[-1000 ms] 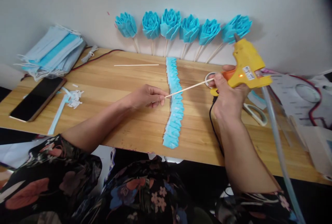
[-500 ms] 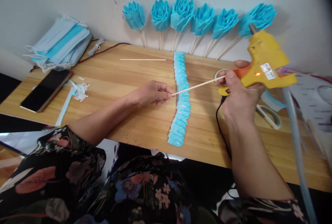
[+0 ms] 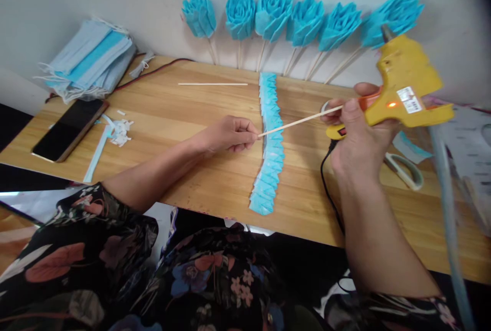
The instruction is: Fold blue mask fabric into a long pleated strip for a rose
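Observation:
My left hand (image 3: 237,134) pinches one end of a thin wooden stick (image 3: 297,123). The stick slants up to the right, and its other end reaches the thumb of my right hand (image 3: 356,131). Wrapped in that right hand is a yellow hot glue gun (image 3: 410,83), its nozzle pointing up and a small orange light glowing on its side. Below the stick, a pleated blue strip (image 3: 273,167) lies lengthwise on the wooden table (image 3: 207,182). The stick crosses over this strip.
Several blue flowers on sticks (image 3: 274,13) lean against the wall. Folded face masks (image 3: 90,57) and a phone (image 3: 70,130) lie at the left, near white scraps (image 3: 120,132). Another stick (image 3: 213,84) lies behind my left hand. Scissors (image 3: 404,171) sit at the right; a black cord (image 3: 326,177) hangs from the gun.
Both hands, the stick and the glue gun have shifted slightly to the right in the picture. My grips look the same, and the whole view has moved a little.

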`<state>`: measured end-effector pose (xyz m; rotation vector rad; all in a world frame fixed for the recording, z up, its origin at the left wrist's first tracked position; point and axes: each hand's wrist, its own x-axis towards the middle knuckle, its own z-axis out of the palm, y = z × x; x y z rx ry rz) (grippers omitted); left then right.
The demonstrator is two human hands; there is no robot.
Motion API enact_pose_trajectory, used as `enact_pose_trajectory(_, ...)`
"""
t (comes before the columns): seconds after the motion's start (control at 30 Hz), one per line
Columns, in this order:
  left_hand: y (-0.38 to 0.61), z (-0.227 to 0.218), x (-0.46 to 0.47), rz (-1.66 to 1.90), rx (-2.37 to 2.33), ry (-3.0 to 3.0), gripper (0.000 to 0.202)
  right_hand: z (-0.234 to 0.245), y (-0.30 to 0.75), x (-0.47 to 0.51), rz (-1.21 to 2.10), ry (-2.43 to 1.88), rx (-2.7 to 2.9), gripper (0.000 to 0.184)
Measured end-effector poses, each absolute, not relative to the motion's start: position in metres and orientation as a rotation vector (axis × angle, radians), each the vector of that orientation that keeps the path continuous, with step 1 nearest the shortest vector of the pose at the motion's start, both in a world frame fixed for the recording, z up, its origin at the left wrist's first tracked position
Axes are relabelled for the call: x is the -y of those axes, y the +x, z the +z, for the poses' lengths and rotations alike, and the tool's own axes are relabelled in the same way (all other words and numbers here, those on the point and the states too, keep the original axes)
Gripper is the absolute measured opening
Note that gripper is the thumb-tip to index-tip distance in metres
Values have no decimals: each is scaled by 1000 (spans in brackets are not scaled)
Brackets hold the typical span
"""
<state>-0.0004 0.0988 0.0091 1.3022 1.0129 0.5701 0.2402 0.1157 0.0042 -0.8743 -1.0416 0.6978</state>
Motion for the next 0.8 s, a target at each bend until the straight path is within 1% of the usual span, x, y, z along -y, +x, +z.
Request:
enact_pose_trajectory(0.1,-2,6,-99,575,-973,1321,8,4,241,-117,657,-900,991,38)
enact_pose_trajectory(0.27,-3,7,-97,551,-884,1368,17,6,239,-117,655,-906,1025,29)
enact_pose_trajectory(0.37,-2,9,-94,539,-874,1446,18,4,238,-116,645,-882,1056,33)
enact_pose_trajectory(0.53,1,11,-91,609,-1036,1584,21,1,240,-115,685,-845,1126,38)
enact_pose_trajectory(0.67,0,13,-90,556,-1051,1639,22,3,238,-113,685,-841,1101,31)
enact_pose_trajectory(0.8,-2,16,-91,463,-939,1607,19,4,233,-111,683,-833,1087,27)
